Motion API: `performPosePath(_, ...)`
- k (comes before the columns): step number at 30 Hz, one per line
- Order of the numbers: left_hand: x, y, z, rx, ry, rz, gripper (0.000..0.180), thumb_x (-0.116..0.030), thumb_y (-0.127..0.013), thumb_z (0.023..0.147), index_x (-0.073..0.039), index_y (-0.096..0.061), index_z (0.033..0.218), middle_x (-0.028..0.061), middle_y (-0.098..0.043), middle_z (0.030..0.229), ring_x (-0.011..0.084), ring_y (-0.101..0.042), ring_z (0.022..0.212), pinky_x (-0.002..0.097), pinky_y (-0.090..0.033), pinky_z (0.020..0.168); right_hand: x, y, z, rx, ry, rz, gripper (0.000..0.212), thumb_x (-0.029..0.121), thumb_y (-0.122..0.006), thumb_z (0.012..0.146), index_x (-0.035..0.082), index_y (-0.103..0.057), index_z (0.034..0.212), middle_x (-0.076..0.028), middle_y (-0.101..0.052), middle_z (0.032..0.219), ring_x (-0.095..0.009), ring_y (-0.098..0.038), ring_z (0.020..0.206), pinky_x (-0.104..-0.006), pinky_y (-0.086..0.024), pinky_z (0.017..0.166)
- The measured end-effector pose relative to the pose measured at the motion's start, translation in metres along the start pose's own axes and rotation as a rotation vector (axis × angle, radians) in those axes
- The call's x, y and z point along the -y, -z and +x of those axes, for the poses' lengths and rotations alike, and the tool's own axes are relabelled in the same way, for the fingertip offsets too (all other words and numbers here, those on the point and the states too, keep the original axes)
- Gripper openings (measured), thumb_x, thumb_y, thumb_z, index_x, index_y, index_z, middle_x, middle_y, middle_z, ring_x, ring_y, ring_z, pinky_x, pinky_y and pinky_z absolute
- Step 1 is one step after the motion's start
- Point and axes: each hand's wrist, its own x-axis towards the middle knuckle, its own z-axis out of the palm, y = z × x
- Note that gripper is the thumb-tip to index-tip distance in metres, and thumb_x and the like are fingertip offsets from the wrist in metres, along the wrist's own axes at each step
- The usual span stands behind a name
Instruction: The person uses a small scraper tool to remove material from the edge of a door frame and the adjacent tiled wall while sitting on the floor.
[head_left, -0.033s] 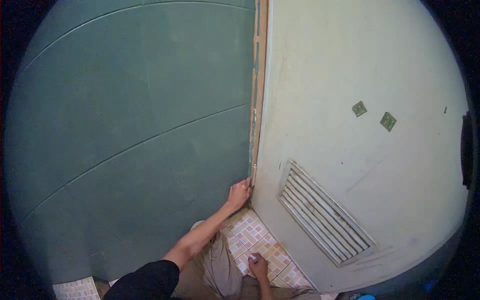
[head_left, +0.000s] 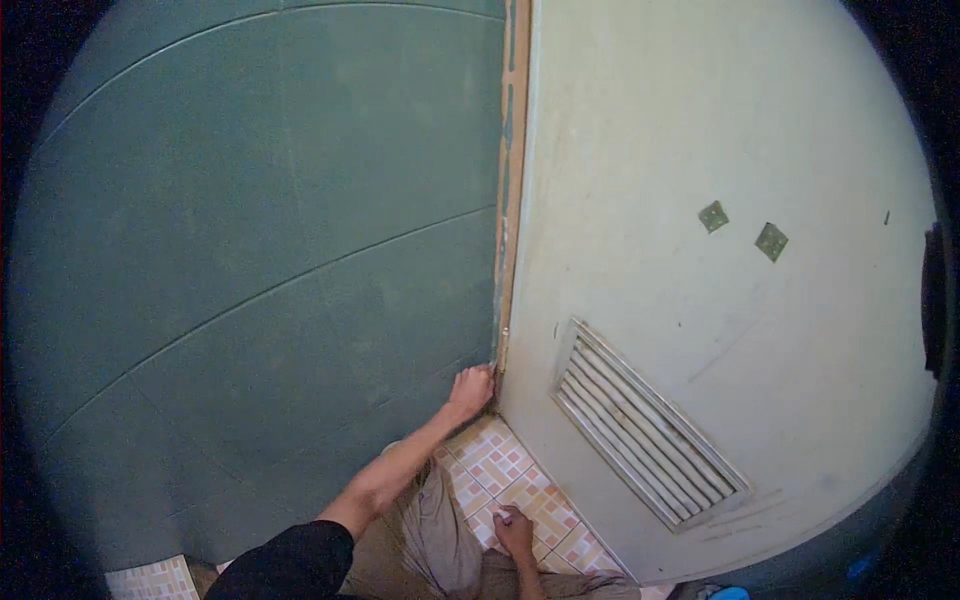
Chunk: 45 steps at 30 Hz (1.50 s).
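- Tan corner strip [head_left: 518,120]: I see it running upright where the green wall meets the cream panel, long and narrow, wood-like, its left side ragged with grey-green patches.
- Green wall [head_left: 270,200]: I read it as matt and faintly blotchy, crossed by thin grooves that my fisheye bends into arcs.
- Black sleeve [head_left: 290,560]: soft, plain cloth around the left upper arm.
- Trousers [head_left: 440,530]: grey-brown fabric, loosely creased over the folded leg.
- Left hand [head_left: 472,392]: its fingers are curled in at the strip's lower end, near the floor; I cannot tell whether they pinch anything.
- Floor tiles [head_left: 497,455]: a patchwork of small pink, orange and whitish rectangles, split by darker joints.
- Right hand [head_left: 516,532]: low over the tiles, fingers partly bent; I make out a pale spot at the fingertips, too small to tell if it is something held.
- Cream panel [head_left: 640,180]: broad and smooth, with scuffs beside the vent.
- Slatted vent [head_left: 650,430]: long parallel slats in a raised rectangular frame, grimy along the edges.
- Two green patches [head_left: 771,242]: small, flat, diamond-shaped to my view.
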Motion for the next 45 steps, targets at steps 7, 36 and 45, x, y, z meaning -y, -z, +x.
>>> performPosePath(7,-0.044,0.054,0.023,-0.232,0.038,-0.217,0.027,-0.008,-0.057,0.086,0.006,-0.061,0.109,0.0196,-0.056,0.071,0.0354,-0.061,0.068,0.0462,-0.048,0.062,-0.005,0.007,0.000,-0.032,-0.028,0.020,0.031,0.026,-0.069,0.080,0.006,-0.068,0.103,-0.012,-0.067,0.070,-0.023,-0.067,0.065,-0.0356,-0.053,0.065)
performPosePath(36,-0.029,-0.007,0.004,-0.318,0.136,-0.207,0.033,-0.006,-0.058,0.086,0.001,-0.060,0.118,0.0181,-0.057,0.077,0.0344,-0.060,0.068,0.0427,-0.048,0.060,-0.009,0.002,0.001,0.036,-0.034,0.014,0.035,0.026,-0.066,0.082,0.005,-0.065,0.110,-0.009,-0.066,0.065,-0.020,-0.065,0.063,-0.0337,-0.052,0.064)
performPosePath(45,-0.006,-0.052,-0.034,-0.245,0.226,-0.296,0.035,-0.007,-0.057,0.086,0.002,-0.059,0.120,0.0203,-0.061,0.086,0.0372,-0.063,0.076,0.0461,-0.050,0.067,0.009,0.006,-0.005,0.031,-0.031,0.021,0.034,0.027,-0.068,0.081,0.004,-0.066,0.107,-0.013,-0.068,0.070,-0.024,-0.067,0.067,-0.0345,-0.053,0.066)
